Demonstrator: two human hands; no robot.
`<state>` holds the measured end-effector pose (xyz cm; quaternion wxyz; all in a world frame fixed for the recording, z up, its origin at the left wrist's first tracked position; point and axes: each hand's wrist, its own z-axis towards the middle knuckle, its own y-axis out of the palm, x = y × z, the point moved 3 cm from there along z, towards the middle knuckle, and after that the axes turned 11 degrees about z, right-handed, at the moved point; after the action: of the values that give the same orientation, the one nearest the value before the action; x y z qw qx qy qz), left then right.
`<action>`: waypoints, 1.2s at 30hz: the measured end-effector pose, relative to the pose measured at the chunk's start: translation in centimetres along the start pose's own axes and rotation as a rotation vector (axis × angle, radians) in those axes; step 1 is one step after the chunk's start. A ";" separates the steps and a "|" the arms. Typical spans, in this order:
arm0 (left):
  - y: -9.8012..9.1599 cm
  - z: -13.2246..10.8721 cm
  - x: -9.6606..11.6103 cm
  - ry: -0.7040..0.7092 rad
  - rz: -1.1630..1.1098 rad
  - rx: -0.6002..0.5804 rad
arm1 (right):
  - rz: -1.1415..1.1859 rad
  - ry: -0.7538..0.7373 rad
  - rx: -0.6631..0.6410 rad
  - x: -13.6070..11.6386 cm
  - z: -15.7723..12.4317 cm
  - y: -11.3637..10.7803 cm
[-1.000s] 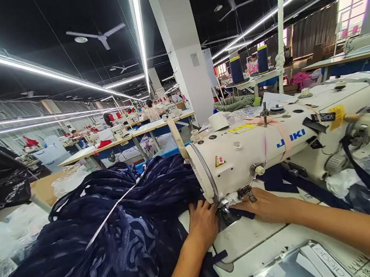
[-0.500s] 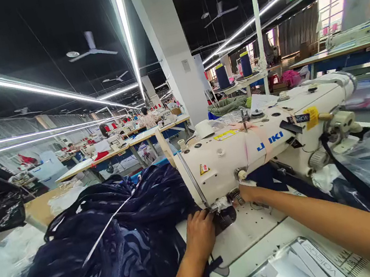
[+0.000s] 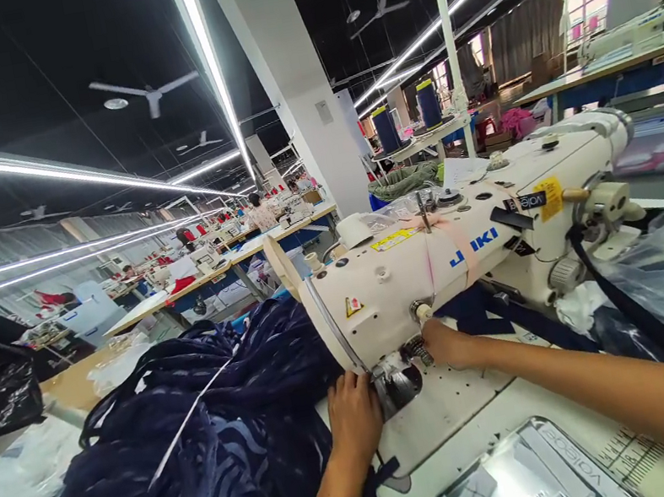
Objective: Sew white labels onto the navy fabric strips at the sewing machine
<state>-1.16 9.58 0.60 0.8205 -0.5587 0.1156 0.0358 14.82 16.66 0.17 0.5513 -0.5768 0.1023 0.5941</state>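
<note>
Navy patterned fabric (image 3: 213, 449) heaped left of the white Juki sewing machine (image 3: 438, 264), its edge at the presser foot (image 3: 396, 374), left hand (image 3: 354, 416) flat on it with fingers together, right hand (image 3: 448, 341) reaching behind the foot, fingers hidden.

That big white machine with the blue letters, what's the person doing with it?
A person sits at a white sewing machine in a big workshop. Their left hand presses flat on a heap of dark blue patterned fabric right beside the needle area. Their right hand reaches in under the machine's arm, just behind the needle; what its fingers grip is hidden. Two blue thread cones stand on a rack behind, and other people work at tables far off.
</note>
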 end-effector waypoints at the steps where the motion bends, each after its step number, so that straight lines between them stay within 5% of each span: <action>1: -0.2 -0.1 0.0 -0.006 -0.031 0.000 | -0.046 -0.002 0.037 0.0 -1.0 -0.4; 5: -1.9 -0.8 -1.4 -0.033 -0.109 0.010 | -0.361 -0.165 0.183 -0.1 -6.5 -2.1; 9: -5.2 -2.9 -4.3 -0.053 -0.035 0.167 | -0.533 -0.333 0.025 1.0 -11.1 -3.0; 12: -6.5 -4.9 -5.6 0.046 0.156 0.105 | -0.640 -0.327 0.077 1.9 -12.7 -4.0; 16: -6.0 -6.8 -5.1 0.262 0.374 -0.012 | -0.673 -0.319 0.173 0.8 -12.9 -4.3; 22: -4.0 -7.8 -4.5 0.426 0.443 0.054 | -0.369 -0.280 -0.036 -5.1 -11.4 0.3; 25: -3.9 -8.5 -4.7 0.461 0.332 0.066 | -0.259 -0.218 -0.145 -6.5 -10.1 2.9; 30: -5.4 -8.9 -3.3 0.100 -0.128 -0.057 | -0.463 -0.154 -0.080 -4.4 -6.8 4.3; 33: -4.4 -8.7 -0.3 0.083 -0.561 -0.221 | -0.634 -0.180 -0.090 -2.8 -4.9 3.9; 36: -2.3 -8.2 1.8 0.080 -0.765 -0.284 | -0.709 -0.189 -0.100 -1.9 -3.8 3.4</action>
<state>-0.22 1.05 -0.56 0.6843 -0.6698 -0.0747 -0.2783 13.87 11.47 -1.22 0.7010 -0.5453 -0.1842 0.4211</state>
